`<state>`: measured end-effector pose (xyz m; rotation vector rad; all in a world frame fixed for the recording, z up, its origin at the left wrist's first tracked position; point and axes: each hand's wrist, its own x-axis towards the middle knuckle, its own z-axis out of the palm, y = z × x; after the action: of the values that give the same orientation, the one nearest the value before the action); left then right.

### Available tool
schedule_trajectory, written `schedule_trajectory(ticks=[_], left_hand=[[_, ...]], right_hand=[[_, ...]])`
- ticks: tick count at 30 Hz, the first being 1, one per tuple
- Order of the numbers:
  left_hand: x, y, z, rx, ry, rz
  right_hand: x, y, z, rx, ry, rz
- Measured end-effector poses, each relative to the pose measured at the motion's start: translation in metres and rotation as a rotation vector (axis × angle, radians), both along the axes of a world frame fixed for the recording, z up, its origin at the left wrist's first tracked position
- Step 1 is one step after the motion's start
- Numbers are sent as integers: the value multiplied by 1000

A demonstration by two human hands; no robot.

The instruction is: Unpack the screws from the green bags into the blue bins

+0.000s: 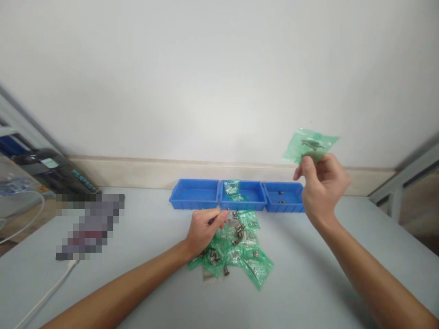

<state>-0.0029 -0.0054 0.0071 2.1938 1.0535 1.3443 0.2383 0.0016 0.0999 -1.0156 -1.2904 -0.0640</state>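
My right hand (321,192) is raised above the right end of the bins, its thumb and fingers pinching a green plastic bag of screws (311,142). Dark, slim screws show through the film. My left hand (206,230) is closed at the left edge of a pile of green plastic bags (245,249). A small dark piece, apparently a screw (211,221), shows between its curled fingers. Loose screws (240,233) lie on top of the pile, and one screw (226,271) rests at its front edge.
Three blue bins stand in a row behind the pile: the left bin (195,204), the middle bin (254,205) with green bags, and the right bin (284,207) with a few small screws. A pixelated object (92,226) with a white cable (48,294) and a black bag (65,173) are at left.
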Motion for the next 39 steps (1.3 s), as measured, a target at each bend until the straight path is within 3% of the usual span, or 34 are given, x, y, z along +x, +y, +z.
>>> schedule_trajectory(ticks=[2, 5, 7, 10, 14, 17, 25, 31, 35, 39], left_hand=[[0, 0, 1, -7, 8, -1], [1, 0, 1, -20, 24, 0], [1, 0, 2, -27, 36, -1], [1, 0, 2, -25, 48, -2], [1, -1, 3, -23, 41, -2], [1, -1, 3, -29, 35, 9], [0, -1, 3, -14, 23, 11], [0, -2, 3, -24, 34, 13], [0, -3, 4, -34, 21, 18], [1, -1, 3, -30, -24, 17]], right_hand=[[5, 8, -6, -207, -224, 13], [5, 17, -15, -664, -698, 70], [1, 19, -18, -794, -845, 45], [-4, 16, -19, -803, -880, 78], [-10, 8, -26, -874, -1014, 321], [-19, 2, -35, -914, -1092, 397], [-41, -10, -43, -814, -1090, 591], [-42, -6, -53, -765, -1056, 641], [-42, -4, -53, -696, -940, 612], [-46, -4, -52, -647, -606, 617]])
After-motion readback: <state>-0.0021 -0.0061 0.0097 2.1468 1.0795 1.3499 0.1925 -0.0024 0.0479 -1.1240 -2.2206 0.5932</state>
